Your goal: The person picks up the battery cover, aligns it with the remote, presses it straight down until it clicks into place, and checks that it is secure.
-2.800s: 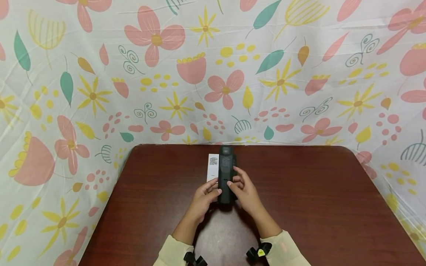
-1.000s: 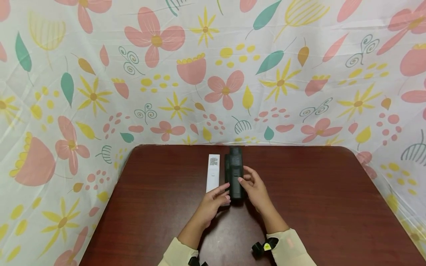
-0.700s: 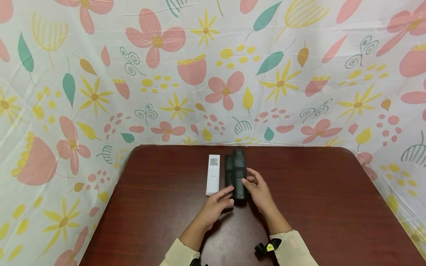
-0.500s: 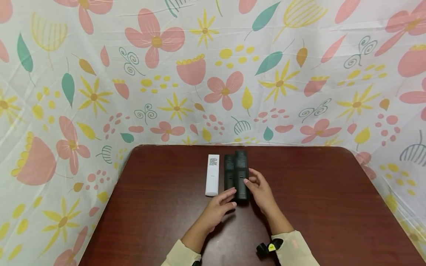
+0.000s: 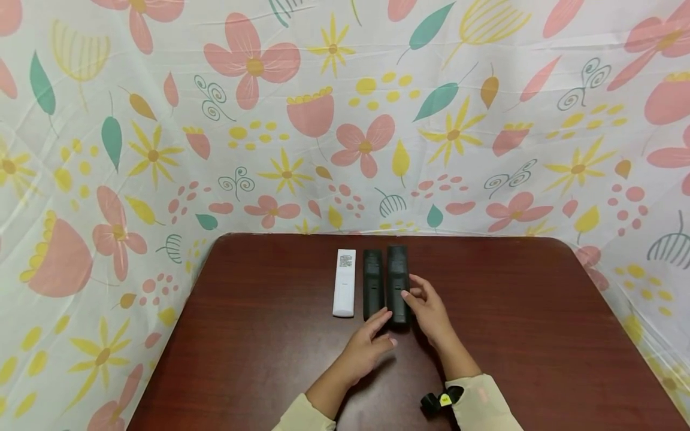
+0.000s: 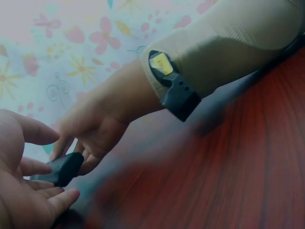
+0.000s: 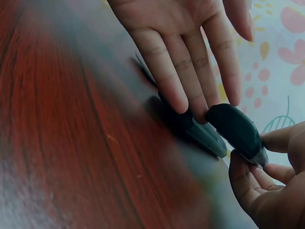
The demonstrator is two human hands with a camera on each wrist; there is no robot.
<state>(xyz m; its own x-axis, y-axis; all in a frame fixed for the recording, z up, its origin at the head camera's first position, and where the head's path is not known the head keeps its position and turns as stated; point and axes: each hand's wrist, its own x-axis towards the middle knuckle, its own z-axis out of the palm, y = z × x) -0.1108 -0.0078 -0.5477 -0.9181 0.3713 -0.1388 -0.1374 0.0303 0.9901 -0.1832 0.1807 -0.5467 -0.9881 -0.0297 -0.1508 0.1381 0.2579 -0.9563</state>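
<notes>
A black remote control (image 5: 398,281), back side up, is held by its right edge near the middle in my right hand (image 5: 433,311), thumb on top and fingers beside it. The right wrist view shows the near end of this remote (image 7: 234,129) tilted, with thumb and fingers on its edge. My left hand (image 5: 363,353) has its fingers extended, fingertips right at the held remote's lower left edge. A second black remote (image 5: 373,281) lies just to the left, its lower end close to the left fingers. Left of that lies a white remote (image 5: 344,284) with printed text on its back.
All three remotes are near the far edge of a dark red-brown wooden table (image 5: 259,335). A white cloth (image 5: 453,197) with flower prints hangs behind and around the table. A wrist-worn camera (image 5: 442,401) sits at the right sleeve.
The held black remote has moved right and down beside the second black one, which is now uncovered with a gap between them. Both hands have shifted right; the left fingers have loosened from the remote.
</notes>
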